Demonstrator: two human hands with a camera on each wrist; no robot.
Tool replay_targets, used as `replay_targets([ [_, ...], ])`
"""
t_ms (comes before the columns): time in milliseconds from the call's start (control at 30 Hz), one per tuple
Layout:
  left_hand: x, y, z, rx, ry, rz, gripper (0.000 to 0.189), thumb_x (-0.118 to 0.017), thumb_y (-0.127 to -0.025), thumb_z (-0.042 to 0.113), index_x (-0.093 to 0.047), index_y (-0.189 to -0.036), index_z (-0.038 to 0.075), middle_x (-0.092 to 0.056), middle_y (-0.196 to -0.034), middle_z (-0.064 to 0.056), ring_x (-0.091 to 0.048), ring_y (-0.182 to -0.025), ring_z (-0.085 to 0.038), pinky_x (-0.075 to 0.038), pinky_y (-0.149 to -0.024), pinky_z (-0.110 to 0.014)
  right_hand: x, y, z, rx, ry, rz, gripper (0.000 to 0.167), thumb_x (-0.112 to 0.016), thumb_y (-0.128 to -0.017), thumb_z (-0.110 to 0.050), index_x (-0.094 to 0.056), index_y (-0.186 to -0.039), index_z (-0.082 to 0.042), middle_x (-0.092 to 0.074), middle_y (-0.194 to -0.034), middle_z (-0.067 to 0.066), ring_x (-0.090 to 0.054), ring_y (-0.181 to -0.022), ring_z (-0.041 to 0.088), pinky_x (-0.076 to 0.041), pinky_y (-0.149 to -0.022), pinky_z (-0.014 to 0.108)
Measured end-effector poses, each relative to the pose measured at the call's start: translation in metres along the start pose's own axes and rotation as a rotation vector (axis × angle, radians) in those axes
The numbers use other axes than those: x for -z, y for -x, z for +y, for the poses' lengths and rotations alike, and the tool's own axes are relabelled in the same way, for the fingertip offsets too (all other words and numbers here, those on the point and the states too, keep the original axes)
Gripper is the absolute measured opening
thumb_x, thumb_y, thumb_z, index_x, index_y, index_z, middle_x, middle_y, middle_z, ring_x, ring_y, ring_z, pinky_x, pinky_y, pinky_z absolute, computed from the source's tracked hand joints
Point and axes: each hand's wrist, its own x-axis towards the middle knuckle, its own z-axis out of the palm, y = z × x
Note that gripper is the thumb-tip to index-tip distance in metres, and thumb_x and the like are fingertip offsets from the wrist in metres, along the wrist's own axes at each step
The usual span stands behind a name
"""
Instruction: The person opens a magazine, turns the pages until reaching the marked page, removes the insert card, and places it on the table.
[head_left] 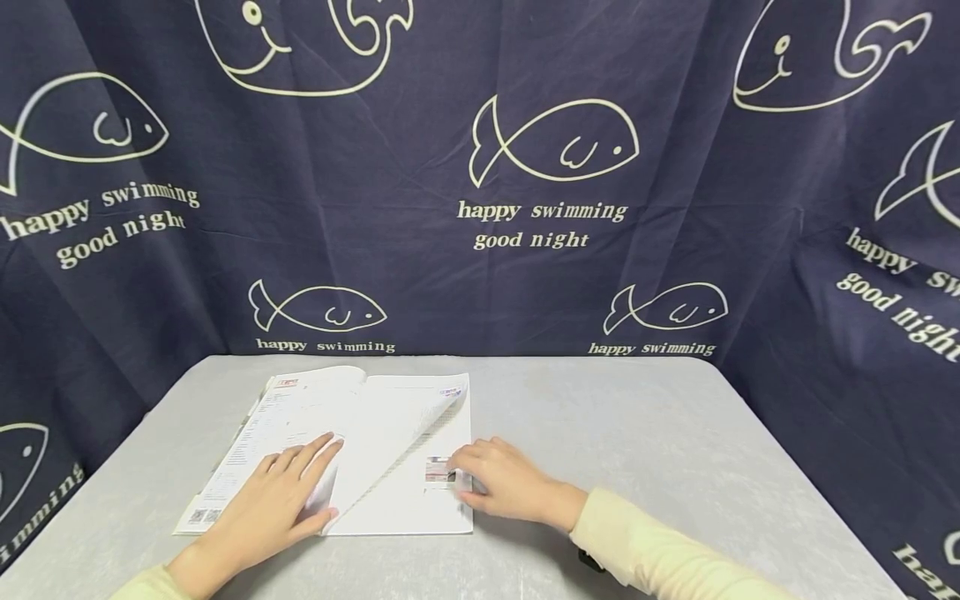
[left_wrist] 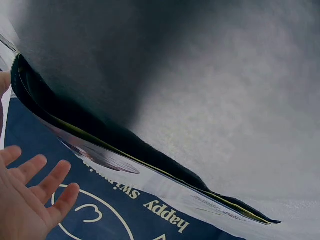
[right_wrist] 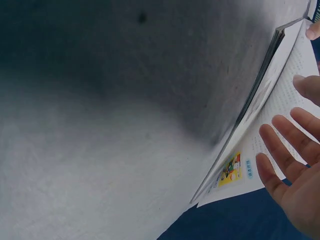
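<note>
Book (head_left: 360,458) lies open on the table (head_left: 637,433), left of centre. Left hand (head_left: 273,500), fingers straight, rests across the left page (head_left: 296,408), seemingly to flatten it beside the curling leaf (head_left: 401,425); right hand (head_left: 513,483), fingers relaxed, gripping nothing, lies over the right edge (head_left: 471,518), probably steadying it.

Fish-printed navy cloth (head_left: 547,287) hangs behind and beside a pale grey table (head_left: 600,433), apparently faintly mottled.
</note>
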Motion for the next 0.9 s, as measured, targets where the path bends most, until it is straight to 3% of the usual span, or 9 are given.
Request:
replay_targets([
  [200,0.0016,-0.0009,-0.0005,0.0,0.0,0.019,0.088,-0.062,-0.071,0.053,-0.033,-0.141,0.007,-0.037,-0.143,-0.012,-0.045,-0.116,-0.029,-0.037,-0.088,-0.045,-0.0019,0.0021,-0.0019,-0.001,0.006,-0.045,0.028,-0.063,-0.082,-0.033,-0.061,-0.107,-0.019,-0.063,-0.106,-0.007,-0.056,-0.094,0.008,-0.041,-0.077,0.023],
  [333,0.0016,-0.0009,-0.0013,-0.013,0.001,0.031,0.089,-0.06,-0.071,0.053,-0.031,-0.142,0.007,-0.031,-0.146,-0.014,-0.039,-0.122,-0.032,-0.032,-0.091,-0.045,-0.0028,0.0028,-0.0035,-0.021,-0.006,-0.086,0.031,-0.063,-0.082,-0.034,-0.06,-0.11,-0.019,-0.063,-0.11,-0.006,-0.057,-0.101,0.01,-0.044,-0.086,0.03],
  [533,0.0022,-0.0029,-0.001,-0.042,0.027,0.044,0.082,-0.06,-0.071,0.048,-0.036,-0.141,0.013,-0.028,-0.148,-0.016,-0.033,-0.126,-0.038,-0.028,-0.095,-0.048,-0.0044,0.0042,-0.0052,-0.03,-0.019,-0.119,0.032,-0.064,-0.081,-0.034,-0.059,-0.11,-0.02,-0.062,-0.112,-0.007,-0.056,-0.103,0.011,-0.044,-0.091,0.04],
  [767,0.0024,-0.0033,-0.0006,-0.044,0.045,0.011,0.074,-0.059,-0.071,0.042,-0.04,-0.139,0.018,-0.024,-0.15,-0.015,-0.028,-0.13,-0.038,-0.02,-0.1,-0.046,-0.0043,0.0052,-0.0066,-0.013,-0.018,-0.135,0.029,-0.063,-0.082,-0.036,-0.059,-0.106,-0.021,-0.061,-0.112,-0.008,-0.055,-0.099,0.009,-0.044,-0.086,0.033],
  [900,0.0008,-0.0027,-0.0006,-0.058,0.047,0.017,0.071,-0.058,-0.071,0.037,-0.042,-0.138,0.019,-0.025,-0.149,-0.014,-0.027,-0.13,-0.038,-0.011,-0.107,-0.042,-0.0048,0.0059,-0.0072,-0.008,-0.013,-0.147,0.03,-0.062,-0.082,-0.039,-0.059,-0.107,-0.021,-0.06,-0.116,-0.007,-0.054,-0.102,0.01,-0.044,-0.09,0.037],
])
